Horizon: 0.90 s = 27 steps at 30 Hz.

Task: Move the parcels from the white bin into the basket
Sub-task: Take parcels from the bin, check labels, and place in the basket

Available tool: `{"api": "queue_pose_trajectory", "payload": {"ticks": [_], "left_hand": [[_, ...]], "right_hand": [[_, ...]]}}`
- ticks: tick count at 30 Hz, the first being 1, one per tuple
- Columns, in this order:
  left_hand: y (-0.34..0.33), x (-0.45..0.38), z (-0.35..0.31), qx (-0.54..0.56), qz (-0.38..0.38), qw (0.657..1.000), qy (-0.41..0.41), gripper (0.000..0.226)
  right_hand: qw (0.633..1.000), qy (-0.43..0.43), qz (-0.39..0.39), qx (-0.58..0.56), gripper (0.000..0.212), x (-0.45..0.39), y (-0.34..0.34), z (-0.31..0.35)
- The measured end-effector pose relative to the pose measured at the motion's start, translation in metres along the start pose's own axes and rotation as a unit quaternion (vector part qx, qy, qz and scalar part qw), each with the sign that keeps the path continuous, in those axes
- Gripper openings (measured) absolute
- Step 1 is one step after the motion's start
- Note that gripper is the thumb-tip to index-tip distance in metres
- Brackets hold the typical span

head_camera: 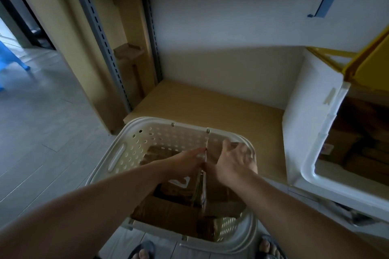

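Observation:
A white perforated basket (pixel 134 149) stands on the floor in front of me, holding several brown parcels (pixel 168 210). A thin flat parcel (pixel 204 191) stands on its edge in the middle of the basket. My left hand (pixel 185 163) reaches in with straight fingers laid against that parcel's left face. My right hand (pixel 233 162) is on the other side, thumb up and fingers spread and blurred over a brown parcel (pixel 215 150) at the basket's far right. The white bin (pixel 307 166) stands at the right with more brown parcels (pixel 345 145) inside.
A low tan shelf board (pixel 210 107) lies behind the basket, with a white wall behind it and grey slotted uprights (pixel 101 33) at the left. A yellow lid (pixel 366 57) hangs over the bin. Grey floor tiles spread to the left. My sandalled feet (pixel 143 252) are at the bottom edge.

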<state>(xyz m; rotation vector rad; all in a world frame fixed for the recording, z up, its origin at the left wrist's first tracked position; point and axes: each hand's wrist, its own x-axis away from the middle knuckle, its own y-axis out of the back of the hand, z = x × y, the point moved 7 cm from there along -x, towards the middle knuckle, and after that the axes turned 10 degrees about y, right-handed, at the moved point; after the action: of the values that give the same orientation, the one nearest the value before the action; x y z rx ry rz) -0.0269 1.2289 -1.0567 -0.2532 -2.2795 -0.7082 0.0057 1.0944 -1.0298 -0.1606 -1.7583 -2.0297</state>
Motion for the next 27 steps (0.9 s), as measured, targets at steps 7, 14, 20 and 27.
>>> {"api": "queue_pose_trajectory", "payload": {"ticks": [7,14,20,27], "left_hand": [[-0.015,-0.016,0.003,0.088,0.027,0.996,0.007,0.03],[-0.036,-0.036,0.025,-0.029,0.009,0.999,-0.03,0.11],[-0.048,-0.054,0.038,-0.076,0.0,0.997,-0.007,0.108],[-0.057,-0.077,0.051,-0.112,-0.007,0.994,-0.018,0.108]], "right_hand": [[0.997,0.031,0.067,-0.015,0.077,-0.014,-0.018,0.008],[0.981,0.04,0.188,-0.029,0.105,-0.021,-0.048,0.001],[0.969,0.108,0.222,-0.027,0.112,-0.031,-0.088,-0.004],[0.959,0.21,0.161,0.097,0.07,-0.048,-0.117,-0.008]]}}
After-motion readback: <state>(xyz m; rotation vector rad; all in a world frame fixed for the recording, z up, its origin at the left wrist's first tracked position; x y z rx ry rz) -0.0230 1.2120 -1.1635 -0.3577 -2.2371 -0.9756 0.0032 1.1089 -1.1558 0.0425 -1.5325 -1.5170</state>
